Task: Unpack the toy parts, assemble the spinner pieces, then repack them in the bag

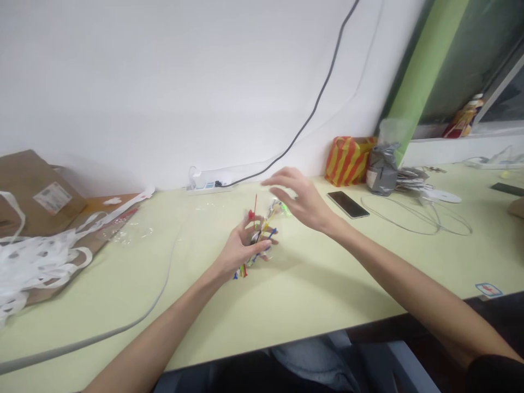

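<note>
**Risk: spindly bits, one-sided grip**

My L hand (241,246) grasps a loose bundle (266,224) of coloured bits, prob. plastic, over the table (245,319); can't tell if it's touching. R hand (302,200) is released, fingers spread, nothing in it AFAICT. If my L thumb eases off, thin pieces could slide out, esp. if they're slick. The red stick (255,210) pokes straight up, so a R-hand brush might bend or dislodge it.

Texture-wise: bundle's knobbly & tangled, table's flat & pale, phone (347,204) is a dark slab w/ squared edges, striped bag (347,161) looks soft, white strips (41,262) are floppy w/ loops.
</note>
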A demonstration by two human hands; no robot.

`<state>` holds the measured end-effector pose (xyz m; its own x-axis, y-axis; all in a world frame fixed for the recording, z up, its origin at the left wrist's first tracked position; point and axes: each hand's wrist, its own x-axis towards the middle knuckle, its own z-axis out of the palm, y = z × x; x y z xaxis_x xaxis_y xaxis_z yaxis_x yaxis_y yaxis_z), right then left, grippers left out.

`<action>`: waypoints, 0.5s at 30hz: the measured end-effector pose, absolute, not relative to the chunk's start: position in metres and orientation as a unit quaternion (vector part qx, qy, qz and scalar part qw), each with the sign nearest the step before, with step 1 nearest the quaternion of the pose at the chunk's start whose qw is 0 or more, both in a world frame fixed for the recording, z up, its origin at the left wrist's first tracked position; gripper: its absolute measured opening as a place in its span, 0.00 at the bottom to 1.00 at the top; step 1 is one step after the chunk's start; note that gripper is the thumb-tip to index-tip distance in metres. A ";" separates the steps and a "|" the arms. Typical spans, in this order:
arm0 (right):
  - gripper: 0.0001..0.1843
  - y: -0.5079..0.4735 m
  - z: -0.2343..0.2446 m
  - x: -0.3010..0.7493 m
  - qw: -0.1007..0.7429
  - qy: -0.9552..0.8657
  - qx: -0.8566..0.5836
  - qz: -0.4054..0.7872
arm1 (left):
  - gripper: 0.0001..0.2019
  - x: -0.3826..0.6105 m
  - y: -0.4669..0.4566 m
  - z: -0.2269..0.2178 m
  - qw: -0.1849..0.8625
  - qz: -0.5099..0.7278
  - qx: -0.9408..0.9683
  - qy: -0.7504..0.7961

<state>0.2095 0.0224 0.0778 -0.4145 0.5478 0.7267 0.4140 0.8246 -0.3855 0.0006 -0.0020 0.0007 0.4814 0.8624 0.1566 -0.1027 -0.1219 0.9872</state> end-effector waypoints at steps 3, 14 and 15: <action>0.24 0.023 0.052 0.217 0.505 -0.773 -0.332 0.194 | 0.35 0.001 0.000 -0.002 0.599 0.427 0.626 0.260; 0.16 0.011 0.005 0.207 0.561 -0.660 -0.308 0.393 | 0.30 0.004 -0.001 -0.013 0.528 0.394 0.678 0.325; 0.15 0.007 0.005 0.206 0.558 -0.669 -0.301 0.388 | 0.30 0.004 -0.002 -0.013 0.529 0.393 0.680 0.321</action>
